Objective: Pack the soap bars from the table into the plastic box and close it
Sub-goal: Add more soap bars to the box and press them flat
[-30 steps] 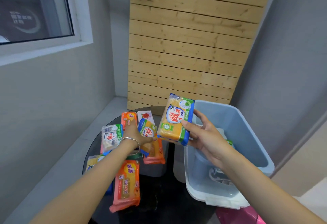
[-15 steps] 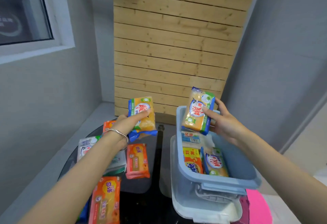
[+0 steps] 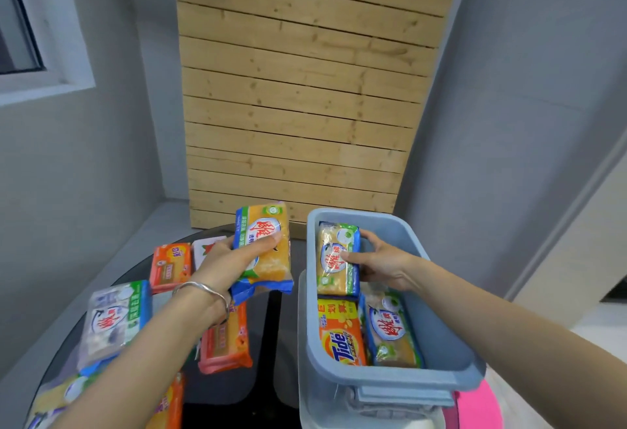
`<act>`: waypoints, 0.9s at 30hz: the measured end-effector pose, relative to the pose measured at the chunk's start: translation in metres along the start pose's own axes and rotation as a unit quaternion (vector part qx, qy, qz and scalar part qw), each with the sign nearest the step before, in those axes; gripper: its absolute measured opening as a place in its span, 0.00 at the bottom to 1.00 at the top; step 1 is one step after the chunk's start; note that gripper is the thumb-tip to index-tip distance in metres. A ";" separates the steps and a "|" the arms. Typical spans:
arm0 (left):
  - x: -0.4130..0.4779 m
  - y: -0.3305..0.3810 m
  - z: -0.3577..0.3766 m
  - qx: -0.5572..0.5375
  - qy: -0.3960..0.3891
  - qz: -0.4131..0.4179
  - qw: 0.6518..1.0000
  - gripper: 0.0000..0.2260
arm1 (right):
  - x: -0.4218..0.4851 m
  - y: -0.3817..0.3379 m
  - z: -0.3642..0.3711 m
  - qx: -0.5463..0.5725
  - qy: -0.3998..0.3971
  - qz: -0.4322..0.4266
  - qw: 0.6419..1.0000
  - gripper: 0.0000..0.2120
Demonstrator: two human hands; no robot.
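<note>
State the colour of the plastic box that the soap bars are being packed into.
The plastic box is pale blue-grey, seen best in the head view.

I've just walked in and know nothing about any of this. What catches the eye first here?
Two bare hands stand out: the left hand grips a yellow soap bar above the dark table, and the right hand holds a second yellow bar inside the grey-blue plastic box, just beyond an orange Tide bar. Orange soap packs lie on the table, and a pale wooden slat wall rises behind.
</note>
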State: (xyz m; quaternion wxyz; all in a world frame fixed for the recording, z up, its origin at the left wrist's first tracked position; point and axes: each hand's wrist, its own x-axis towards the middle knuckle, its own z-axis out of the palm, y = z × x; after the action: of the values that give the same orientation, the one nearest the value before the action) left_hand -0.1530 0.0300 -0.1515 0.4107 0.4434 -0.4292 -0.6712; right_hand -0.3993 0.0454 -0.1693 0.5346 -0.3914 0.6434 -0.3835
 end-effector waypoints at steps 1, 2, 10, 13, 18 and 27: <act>-0.001 -0.001 0.002 -0.005 -0.006 0.000 1.000 0.11 | 0.000 0.001 0.001 -0.005 -0.008 0.010 1.000 0.32; -0.001 -0.001 0.003 -0.007 -0.012 -0.001 1.000 0.11 | 0.001 0.002 0.001 -0.007 -0.015 0.019 1.000 0.31; -0.005 0.002 0.011 -0.001 -0.030 0.010 1.000 0.14 | 0.000 0.008 0.001 -0.180 0.061 -0.034 0.981 0.26; -0.005 0.009 0.021 -0.004 -0.046 0.010 0.999 0.13 | 0.000 0.011 0.003 -0.238 0.095 -0.045 0.966 0.27; 0.006 0.022 0.048 0.014 -0.080 0.012 0.997 0.14 | -0.015 -0.010 -0.018 -0.259 0.208 -0.198 0.922 0.18; 0.050 0.002 0.137 0.150 -0.110 0.069 0.980 0.24 | -0.036 0.013 -0.053 -0.089 0.329 -0.219 0.914 0.10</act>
State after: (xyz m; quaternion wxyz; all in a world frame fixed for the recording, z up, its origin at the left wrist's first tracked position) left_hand -0.2964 0.0115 -0.1288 0.3348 0.3925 -0.5975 -0.6139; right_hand -0.4485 0.0879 -0.1601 0.1585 -0.4203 0.7124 -0.5392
